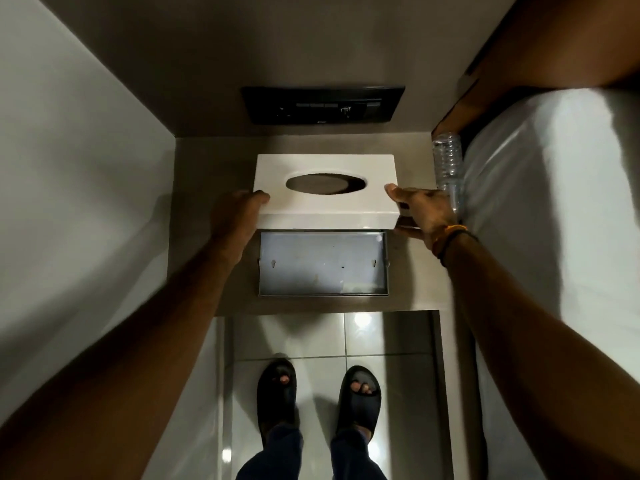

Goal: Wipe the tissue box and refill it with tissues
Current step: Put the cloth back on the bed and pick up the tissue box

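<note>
I have the white cover [325, 188] of the tissue box held between both hands over the small shelf [207, 161], up around twelve o'clock from the grey tray [322, 268] that lies open just below it. My left hand [235, 216] is clamped on the cover's nine o'clock end with the thumb over the top edge; my right hand [422, 213] grips the three o'clock end, fingers wrapped under. The cover's long axis runs nine to three, its oval slot [325, 184] facing up toward me, and through the slot I see only dark, so I judge it empty. The tray shows no tissues either, only smudges. I take this as the opening step: box apart, wiping and refilling not yet done. I see no cloth or tissue pack in view, so the next move calls for setting the cover down somewhere steady and freeing a hand. A clear bottle [448, 168] stands just beside my right hand at three o'clock, easy to knock.
</note>
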